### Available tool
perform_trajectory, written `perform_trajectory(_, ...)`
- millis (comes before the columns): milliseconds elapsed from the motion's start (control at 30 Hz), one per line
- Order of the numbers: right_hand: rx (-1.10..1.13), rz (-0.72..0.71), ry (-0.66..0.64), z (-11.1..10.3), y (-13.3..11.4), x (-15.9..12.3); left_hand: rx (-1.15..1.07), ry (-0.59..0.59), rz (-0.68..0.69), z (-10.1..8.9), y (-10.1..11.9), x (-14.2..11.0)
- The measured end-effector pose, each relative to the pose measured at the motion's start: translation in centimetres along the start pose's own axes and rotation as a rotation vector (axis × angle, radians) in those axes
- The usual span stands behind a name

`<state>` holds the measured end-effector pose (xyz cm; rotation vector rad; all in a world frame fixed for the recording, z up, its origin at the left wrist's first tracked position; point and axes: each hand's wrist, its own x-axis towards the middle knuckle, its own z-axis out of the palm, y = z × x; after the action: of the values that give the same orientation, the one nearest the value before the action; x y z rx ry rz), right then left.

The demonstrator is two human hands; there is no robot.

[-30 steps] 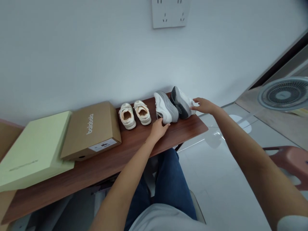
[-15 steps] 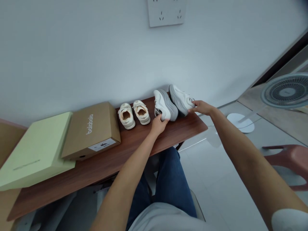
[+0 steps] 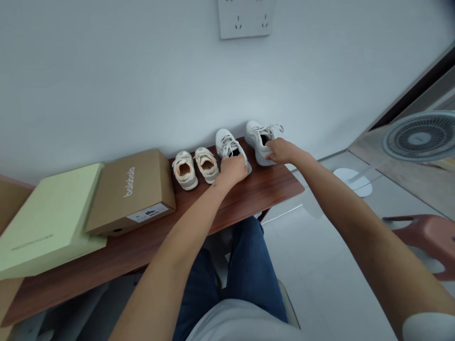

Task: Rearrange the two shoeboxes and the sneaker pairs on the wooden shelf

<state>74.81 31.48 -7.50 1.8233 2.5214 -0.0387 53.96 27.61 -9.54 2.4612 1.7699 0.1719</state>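
Note:
Two white lace-up sneakers stand upright at the right part of the brown wooden table [image 3: 270, 189], toes to the wall. My left hand [image 3: 234, 169] is closed on the heel of the left white sneaker [image 3: 225, 141]. The heel of the right white sneaker [image 3: 256, 137] is gripped by my right hand [image 3: 282, 150]; its laces stick out to the right. Just left of them sits a pair of smaller cream shoes, a left cream shoe [image 3: 185, 175] and a right cream shoe [image 3: 207, 166], heels toward me. My left hand is close to the right cream shoe.
A brown shoe box [image 3: 131, 194] and a pale green box [image 3: 53, 213] lie on the table's left part. A socket panel [image 3: 245, 19] is on the wall. To the right stand a fan [image 3: 419, 138] and a reddish stool [image 3: 430, 232] on the floor.
Both white sneakers have turned from leaning on their sides to standing upright, openings up. The left one has shifted left, closer to the cream shoes, with my hands still on both.

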Motion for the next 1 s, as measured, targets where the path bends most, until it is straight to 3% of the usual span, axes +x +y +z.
perform_trajectory(333, -0.042, 0.004, -0.035, 1.4, -0.6, 1.5, -0.049, -0.067, -0.024, 0.3, 0.9, 1.9)
perform_trajectory(500, -0.018, 0.019, -0.06, 2.0, -1.1, 1.6, 0.027, -0.118, -0.004, 0.5, 1.3, 2.5)
perform_trajectory(700, 0.0, 0.023, -0.017, 2.7, -1.3, 1.6, 0.052, -0.122, -0.036, 0.6, 1.9, 2.9)
perform_trajectory(867, 0.042, -0.02, 0.134, 3.4, -1.0, 1.5, 0.065, -0.067, -0.032, 0.7, 2.2, 2.3)
perform_trajectory(1000, 0.166, -0.111, 0.411, 2.2, -0.9, 0.8, 0.014, 0.132, 0.029, -0.4, 3.0, 0.6)
